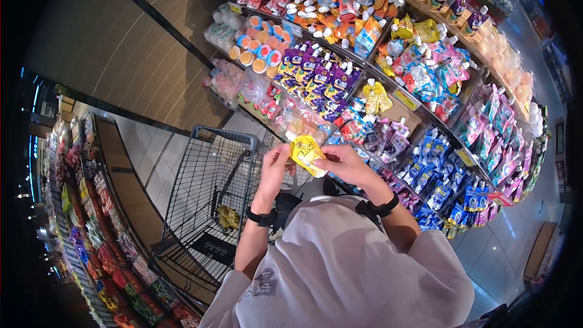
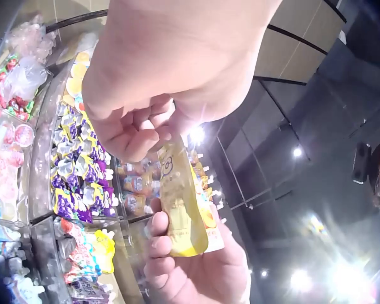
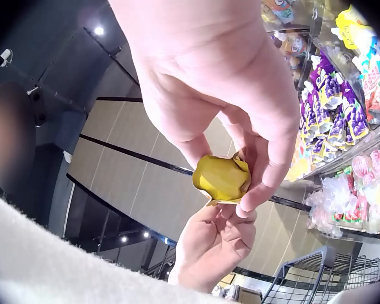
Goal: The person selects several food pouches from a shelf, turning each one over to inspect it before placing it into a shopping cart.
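A yellow pouch (image 1: 308, 155) is held between both hands in front of the chest, over the display's near edge. The left hand (image 1: 274, 171) pinches one end of it, and the right hand (image 1: 351, 166) grips the other end between thumb and fingers. From the left wrist, the pouch (image 2: 184, 209) hangs below the left hand (image 2: 171, 69), its lower end in the right hand (image 2: 199, 272). In the right wrist view the pouch's yellow end (image 3: 221, 178) faces the camera, with the right hand (image 3: 221, 95) around it and the left hand (image 3: 215, 246) beyond.
A black wire shopping cart (image 1: 203, 176) stands at the left, with yellow packets (image 1: 228, 217) inside. Tiered bins of purple pouches (image 1: 316, 82), blue packets (image 1: 434, 167) and jelly cups (image 1: 260, 45) spread ahead and right. Another stocked display (image 1: 97, 225) curves along the far left.
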The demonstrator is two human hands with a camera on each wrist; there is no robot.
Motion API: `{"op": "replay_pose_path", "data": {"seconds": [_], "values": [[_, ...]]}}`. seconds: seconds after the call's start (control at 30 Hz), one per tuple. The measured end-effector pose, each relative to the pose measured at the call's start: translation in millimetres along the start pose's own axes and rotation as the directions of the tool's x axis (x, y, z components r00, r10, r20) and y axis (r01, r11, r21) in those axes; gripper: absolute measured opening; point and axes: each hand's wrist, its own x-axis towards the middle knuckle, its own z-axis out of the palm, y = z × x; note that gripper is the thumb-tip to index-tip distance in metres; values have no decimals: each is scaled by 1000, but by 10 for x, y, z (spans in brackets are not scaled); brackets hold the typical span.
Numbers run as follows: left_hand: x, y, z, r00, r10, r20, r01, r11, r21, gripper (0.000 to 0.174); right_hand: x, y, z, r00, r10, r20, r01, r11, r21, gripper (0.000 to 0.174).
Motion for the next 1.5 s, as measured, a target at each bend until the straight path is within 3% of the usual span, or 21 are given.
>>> {"op": "replay_pose_path", "data": {"seconds": [0.07,0.13,0.27,0.57,0.67,0.73,1.07,1.23,1.33,1.4,1.5], "values": [[-19,-29,7,999,-40,5,39,999,15,31,-1,2,-4,1000,-5,-29,5,1000,-8,29],[-26,-150,-35,985,60,161,-79,990,117,32,16,39,-3,998,-17,-61,21,998,54,26],[-41,-157,-27,979,47,198,-83,980,178,30,30,89,-11,999,-18,-32,18,1000,4,25],[-113,-65,97,993,56,101,-60,998,35,23,25,66,81,998,-30,-62,35,995,97,23],[-150,-117,93,973,131,191,-159,977,139,23,25,87,107,1000,-18,-13,18,1000,16,25],[-125,-174,28,977,70,203,-94,990,110,26,39,121,162,996,-70,-50,72,996,50,21],[-220,-171,-21,982,125,138,-126,992,-8,20,85,222,262,992,-115,-58,113,993,-38,22],[-219,-304,-113,990,119,76,-118,993,-19,23,95,260,274,999,-43,15,45,988,-149,27],[-183,-413,-288,986,167,22,-151,932,-329,32,36,133,298,1000,-1,23,5,988,-154,32],[-269,-178,-395,982,170,-84,-190,862,-470,31,37,178,239,998,-1,66,14,980,-197,34],[-447,84,-750,952,177,-251,-291,780,-554,30,56,271,129,989,24,143,9,973,-232,35]]}}
